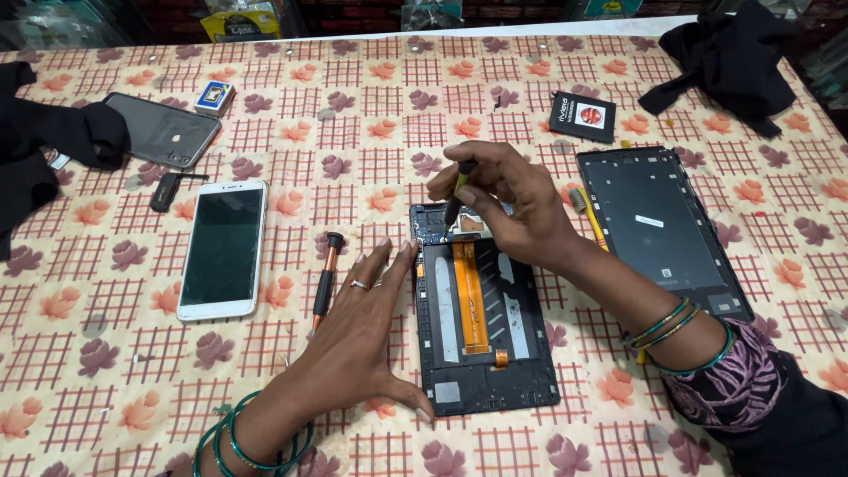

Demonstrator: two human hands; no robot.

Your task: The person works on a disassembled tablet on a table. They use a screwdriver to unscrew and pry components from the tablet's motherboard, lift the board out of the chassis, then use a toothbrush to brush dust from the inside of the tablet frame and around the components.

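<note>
Screwdriver point(458, 190) pinched in my right hand point(512, 208), tip at opened tablet point(484, 318) top edge; left hand point(358, 327) spread flat, bracing frame. Keep driver vertical, press steadily.

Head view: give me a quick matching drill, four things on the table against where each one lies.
Things:
1. white phone
2. orange-handled screwdriver
3. detached back cover
4. opened tablet

Places:
A. far side of the right forearm
B. between the two hands, the left hand resting on its edge
C. just left of the left hand's fingers
D. left part of the table, screen up

Pairs: 1-D, 2-C, 3-A, 4-B. The right hand holds a small tool at the tablet's top end.
</note>
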